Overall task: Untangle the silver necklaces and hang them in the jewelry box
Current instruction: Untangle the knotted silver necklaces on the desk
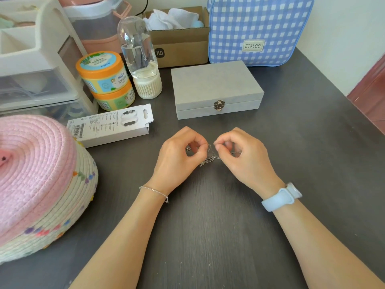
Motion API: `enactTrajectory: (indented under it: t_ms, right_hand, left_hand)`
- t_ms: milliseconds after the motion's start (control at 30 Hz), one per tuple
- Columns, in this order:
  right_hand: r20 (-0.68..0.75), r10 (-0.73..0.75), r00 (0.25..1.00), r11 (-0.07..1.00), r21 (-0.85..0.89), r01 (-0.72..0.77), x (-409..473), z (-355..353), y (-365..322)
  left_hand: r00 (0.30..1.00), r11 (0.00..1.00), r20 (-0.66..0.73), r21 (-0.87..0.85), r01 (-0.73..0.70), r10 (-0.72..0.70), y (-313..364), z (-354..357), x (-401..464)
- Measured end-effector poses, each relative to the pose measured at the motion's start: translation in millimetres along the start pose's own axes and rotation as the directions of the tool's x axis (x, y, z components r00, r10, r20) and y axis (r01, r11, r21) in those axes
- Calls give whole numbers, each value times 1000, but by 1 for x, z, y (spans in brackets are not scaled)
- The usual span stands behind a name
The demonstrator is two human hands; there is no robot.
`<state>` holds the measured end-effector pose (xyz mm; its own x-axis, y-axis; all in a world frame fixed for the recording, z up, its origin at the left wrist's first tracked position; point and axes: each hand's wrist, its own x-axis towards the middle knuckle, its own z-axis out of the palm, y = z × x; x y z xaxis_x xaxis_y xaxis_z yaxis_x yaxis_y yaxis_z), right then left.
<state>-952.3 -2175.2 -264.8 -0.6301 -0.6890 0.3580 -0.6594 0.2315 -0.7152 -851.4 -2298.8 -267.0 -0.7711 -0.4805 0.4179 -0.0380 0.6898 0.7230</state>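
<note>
Head view. Both forearms enter from bottom edge over dark table (208,226); blue watch (280,198) on right wrist, thin bracelet (155,191) on left. Left hand (180,157) and right hand (246,156) close together, fingers curled, each pinching silver necklaces (209,157). Chain bunched in tangle between the two pinches, lower part drooping just below fingertips. Whether tangle touches table: cannot tell. Grey jewelry box (216,88) beyond grip, lid down, clasp (218,105) facing hands. White carton (112,124) beyond-left of grip.

Tangled silver necklaces (209,156) on dark table before closed, latched grey jewelry box (216,88).
</note>
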Motion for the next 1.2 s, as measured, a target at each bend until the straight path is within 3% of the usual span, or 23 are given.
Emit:
enactTrajectory:
  t_ms: [233,633,1200]
  right_hand:
    - [18,-23,1000,999,-40,24,0,-1,2]
    - [81,-134,988,952,-266,151,-1,-4,-3]
    - [100,-63,993,966,-245,86,-2,-5,-7]
  left_hand:
    - [997,999,52,7,-50,49,-1,2,-1]
    - [997,999,75,23,-30,28,-1,5,-2]
    - [995,1000,98,-17,9,-7,-1,8,-2]
